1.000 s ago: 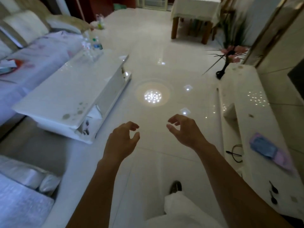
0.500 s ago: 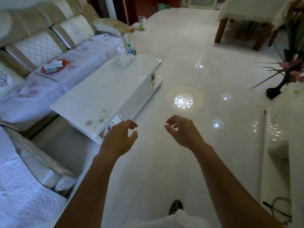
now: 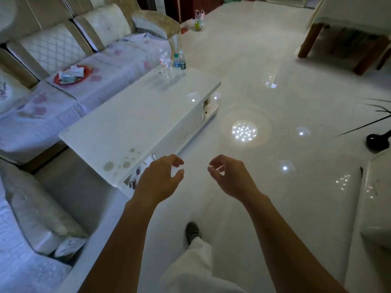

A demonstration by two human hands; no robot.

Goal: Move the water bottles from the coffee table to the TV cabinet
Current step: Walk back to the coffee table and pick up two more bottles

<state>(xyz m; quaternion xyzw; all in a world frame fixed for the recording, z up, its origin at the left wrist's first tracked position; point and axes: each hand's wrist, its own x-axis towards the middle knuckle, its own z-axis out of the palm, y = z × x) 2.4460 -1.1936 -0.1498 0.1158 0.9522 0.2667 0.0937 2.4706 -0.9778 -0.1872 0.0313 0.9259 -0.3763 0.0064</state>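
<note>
Several water bottles [image 3: 172,63] stand at the far end of the surface [image 3: 135,123], closer now than before; left hand [image 3: 157,180] and right hand [image 3: 230,178] grips hang loosely apart, empty.

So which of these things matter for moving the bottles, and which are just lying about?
Job: bottles, coffee table, TV cabinet, left hand, right hand.
Lying about: sofa, red plate, dining table, vase.
</note>
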